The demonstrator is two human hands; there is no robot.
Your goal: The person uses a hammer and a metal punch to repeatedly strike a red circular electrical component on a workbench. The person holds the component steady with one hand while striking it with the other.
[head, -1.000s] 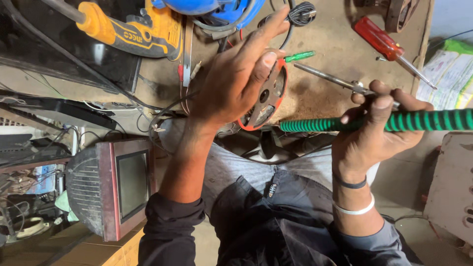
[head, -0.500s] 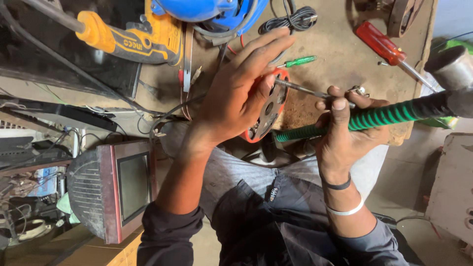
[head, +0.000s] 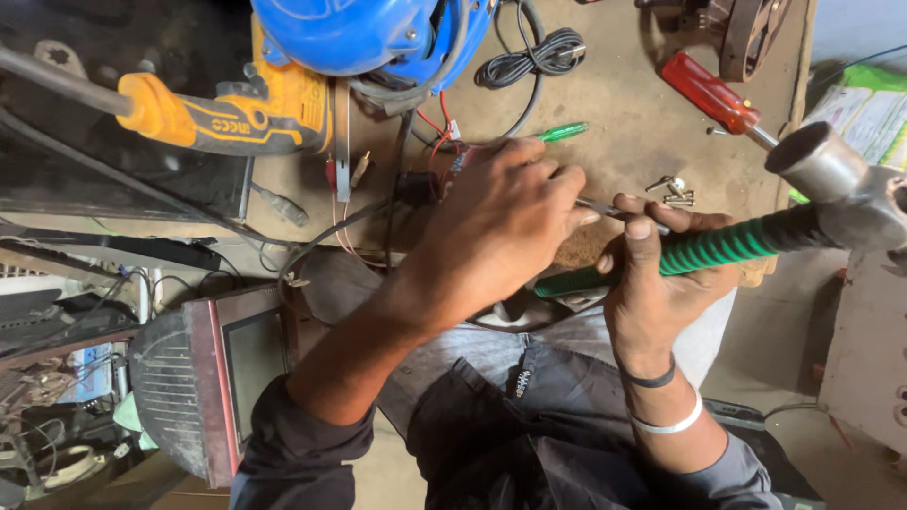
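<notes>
Presently, left hand [head: 501,227] cups flat over the hidden workpiece; right hand [head: 661,274] grips the green-handled hammer [head: 718,247], raised, strike pending.

The left hand [head: 501,227] is covering whatever it is gripping; the grey metal hammer head [head: 846,184] is running off the right edge, blurred.

Repair workshop: tool-strewn workbench [head: 624,104], screwdrivers [head: 715,97]

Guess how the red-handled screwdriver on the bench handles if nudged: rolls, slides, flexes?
The red-handled screwdriver looks rigid, so flex is unlikely. Its rounded handle lying flat on the workbench may let it roll sideways. Probably light; smooth plastic could be slightly slippery.
</notes>
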